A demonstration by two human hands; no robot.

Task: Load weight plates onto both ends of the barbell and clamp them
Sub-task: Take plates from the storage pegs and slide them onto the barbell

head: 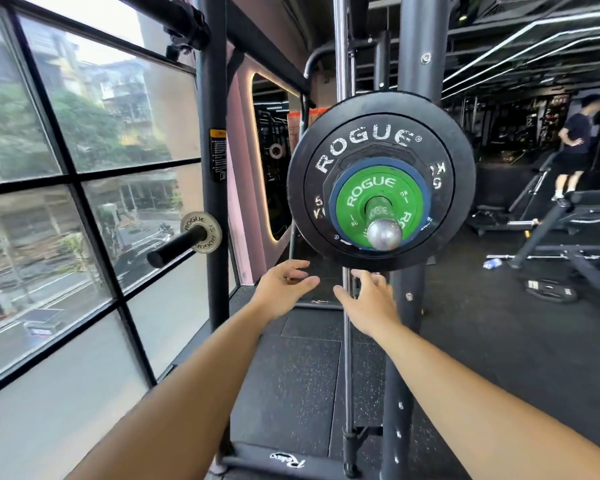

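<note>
Currently I see one end of the barbell (384, 233) pointing almost straight at the camera, with its round silver tip in front. Four plates sit on this sleeve, one behind the other: a small green Rogue 1 kg plate (359, 199) at the front, then a blue plate (332, 206) of which only the rim shows, then a black Rogue 5 kg plate (368, 136), and at the back a larger black plate (297, 188). The bar rests at the dark rack upright (420, 64). Both hands are held out below the plates and hold nothing. The left hand (284, 289) has its fingers relaxed and slightly bent, apart from each other, and it is near the lower left edge of the largest plate without touching it. The right hand (368, 303) is also loose, with its fingers stretched upward just under the bottom rim of that plate; I cannot tell if the tips touch it. To the left, near the window (84, 168), a small grey Rogue plate (211, 237) sits on a black storage peg (174, 249) on the rack. Far at the right a person (574, 150) stands behind a bench (586, 216), and another plate (551, 289) lies on the dark floor (291, 358).
</note>
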